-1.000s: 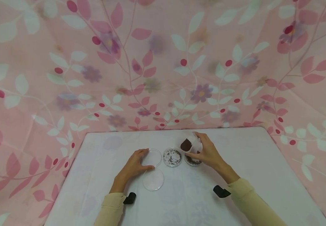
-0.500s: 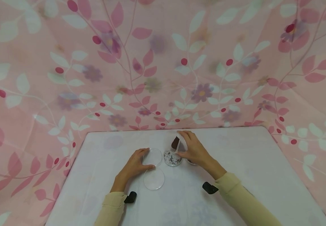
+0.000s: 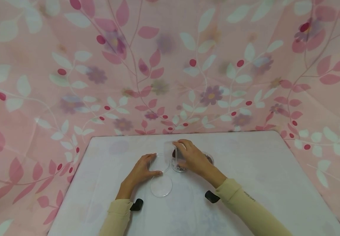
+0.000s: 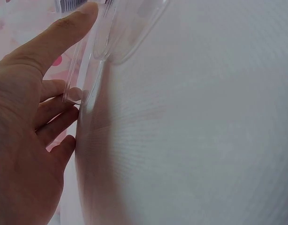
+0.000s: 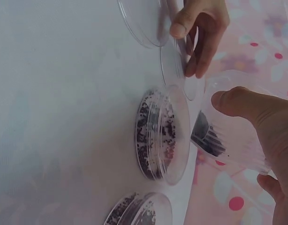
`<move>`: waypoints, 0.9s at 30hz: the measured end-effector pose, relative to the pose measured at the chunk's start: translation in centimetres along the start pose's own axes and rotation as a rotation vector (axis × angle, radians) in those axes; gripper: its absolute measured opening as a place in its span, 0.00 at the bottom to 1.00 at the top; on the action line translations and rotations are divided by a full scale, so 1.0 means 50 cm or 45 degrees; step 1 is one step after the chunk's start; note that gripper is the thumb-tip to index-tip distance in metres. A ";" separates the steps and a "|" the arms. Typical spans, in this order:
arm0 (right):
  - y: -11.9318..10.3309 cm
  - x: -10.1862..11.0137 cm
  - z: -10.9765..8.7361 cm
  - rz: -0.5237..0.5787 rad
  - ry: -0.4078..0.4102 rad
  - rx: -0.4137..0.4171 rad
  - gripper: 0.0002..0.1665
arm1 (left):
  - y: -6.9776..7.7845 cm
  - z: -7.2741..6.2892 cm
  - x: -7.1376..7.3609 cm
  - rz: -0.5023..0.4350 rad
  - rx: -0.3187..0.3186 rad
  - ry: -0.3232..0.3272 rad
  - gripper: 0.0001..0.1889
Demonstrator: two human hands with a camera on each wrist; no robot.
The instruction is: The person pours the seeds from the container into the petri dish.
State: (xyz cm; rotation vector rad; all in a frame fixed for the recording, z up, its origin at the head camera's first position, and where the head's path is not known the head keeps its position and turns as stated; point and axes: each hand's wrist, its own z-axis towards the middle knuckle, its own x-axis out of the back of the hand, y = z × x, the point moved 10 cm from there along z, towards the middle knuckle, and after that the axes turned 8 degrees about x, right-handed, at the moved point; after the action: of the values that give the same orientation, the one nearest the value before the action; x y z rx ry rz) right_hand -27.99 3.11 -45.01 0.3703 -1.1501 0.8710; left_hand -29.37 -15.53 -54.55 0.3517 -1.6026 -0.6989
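Observation:
My right hand [image 3: 193, 160] grips a clear plastic container [image 5: 240, 124], tilted, with dark granules [image 5: 207, 133] gathered in it. In the head view the container overlaps the gap between the left dish and the middle petri dish [image 5: 162, 136], whose bottom is speckled with dark granules. My left hand [image 3: 141, 170] holds a clear petri dish [image 3: 159, 161] by its rim, thumb on the near edge and fingers at the far side. No granules show in that dish. Another speckled petri dish [image 3: 209, 158] lies partly behind my right hand.
A further clear dish or lid [image 3: 161, 186] lies just in front of the held dish. The white-covered table [image 3: 114, 170] ends at a pink floral cloth [image 3: 170, 82] behind. Black wrist mounts [image 3: 212, 196] stick out at both sleeves.
My right hand has carried the tilted container leftward, from above the right dish across the middle one toward the left dish. The left hand has stayed in place.

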 end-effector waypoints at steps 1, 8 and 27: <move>-0.006 -0.002 0.002 -0.023 0.001 0.021 0.55 | 0.002 -0.001 0.001 -0.002 -0.007 0.006 0.49; -0.035 -0.011 0.013 -0.137 0.009 0.112 0.53 | 0.005 -0.002 0.004 0.004 -0.031 0.030 0.48; -0.072 -0.027 0.030 -0.350 -0.015 0.235 0.50 | 0.000 0.001 -0.001 0.015 0.003 -0.002 0.48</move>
State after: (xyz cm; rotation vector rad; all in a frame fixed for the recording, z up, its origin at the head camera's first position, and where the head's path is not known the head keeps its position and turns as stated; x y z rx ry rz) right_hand -26.41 -0.68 -45.01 0.6699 -1.0037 0.7343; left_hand -29.41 -15.49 -54.61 0.3437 -1.6058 -0.6882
